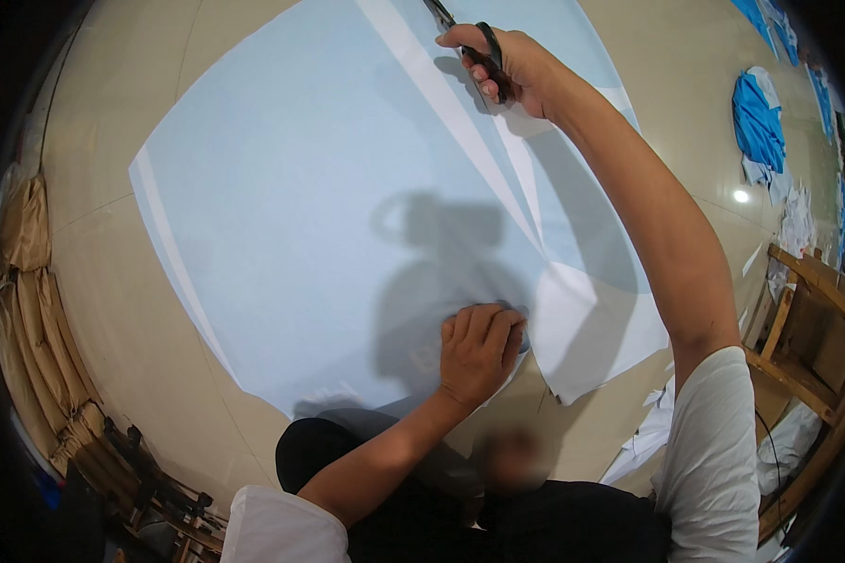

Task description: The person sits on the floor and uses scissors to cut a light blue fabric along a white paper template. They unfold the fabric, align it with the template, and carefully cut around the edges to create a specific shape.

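Your right hand (512,66) is gripping a pair of black-handled scissors (469,45) at the far edge of the scene, fingers threaded through the loops and closed around them, the blades pointing away and to the left; whether the blades are parted you cannot tell from here. Your left hand (479,349) is pressing flat, palm down and fingers spread, on the near part of a large pale blue sheet (310,216) that is lying on the beige tiled floor (113,281). A cut line is running from beside your left hand diagonally away toward the scissors, so the sheet's uncut stretch is lying beyond the blades, along that same far-left axis. A narrower cut strip (591,310) is lying just right of the line. Blue fabric scraps (759,122) are sitting well off to the far right, a wooden stool (807,319) nearer right.
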`<state>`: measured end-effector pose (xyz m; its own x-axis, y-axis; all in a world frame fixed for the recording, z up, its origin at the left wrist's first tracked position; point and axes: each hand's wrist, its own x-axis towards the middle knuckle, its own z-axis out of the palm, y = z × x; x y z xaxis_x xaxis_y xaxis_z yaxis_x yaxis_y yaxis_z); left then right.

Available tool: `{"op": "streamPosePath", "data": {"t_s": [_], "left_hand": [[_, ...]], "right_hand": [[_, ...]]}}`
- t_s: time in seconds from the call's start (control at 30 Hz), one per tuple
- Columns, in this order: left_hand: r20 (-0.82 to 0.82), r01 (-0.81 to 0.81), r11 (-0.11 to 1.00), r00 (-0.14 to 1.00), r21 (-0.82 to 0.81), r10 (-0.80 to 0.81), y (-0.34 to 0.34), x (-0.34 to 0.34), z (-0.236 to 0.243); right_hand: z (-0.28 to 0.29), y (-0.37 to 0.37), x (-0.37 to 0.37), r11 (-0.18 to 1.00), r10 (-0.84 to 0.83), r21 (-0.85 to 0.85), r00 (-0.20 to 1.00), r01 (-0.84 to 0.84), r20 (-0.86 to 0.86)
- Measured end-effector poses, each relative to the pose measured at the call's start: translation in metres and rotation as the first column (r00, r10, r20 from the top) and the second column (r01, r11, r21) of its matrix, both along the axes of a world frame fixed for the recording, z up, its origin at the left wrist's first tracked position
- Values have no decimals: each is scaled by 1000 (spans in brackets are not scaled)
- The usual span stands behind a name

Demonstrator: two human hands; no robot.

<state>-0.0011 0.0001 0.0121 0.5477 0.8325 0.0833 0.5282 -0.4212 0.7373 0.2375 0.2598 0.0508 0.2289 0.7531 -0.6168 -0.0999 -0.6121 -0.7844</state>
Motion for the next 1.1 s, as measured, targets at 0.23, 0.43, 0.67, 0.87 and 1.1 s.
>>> {"op": "streamPosePath", "data": {"t_s": [0.23,0.43,0.67,0.87,1.1], "left_hand": [[3,5,1000,1000,-20,-4,0,-1,0],[9,7,1000,1000,-24,-7,-1,-1,0],[7,7,999,1000,-32,-7,-1,-2,0],[9,11,999,1000,-37,-11,0,-2,0],[6,6,999,1000,-32,-6,-1,-2,-2]], "right_hand": [[-5,9,1,1000,3,27,1000,-3,8],[-13,14,9,998,53,35,998,-54,42],[-10,22,3,999,20,50,999,-21,26],[-17,47,12,997,0,-82,996,-8,-94],[-28,43,12,997,74,18,991,-76,110]]}}
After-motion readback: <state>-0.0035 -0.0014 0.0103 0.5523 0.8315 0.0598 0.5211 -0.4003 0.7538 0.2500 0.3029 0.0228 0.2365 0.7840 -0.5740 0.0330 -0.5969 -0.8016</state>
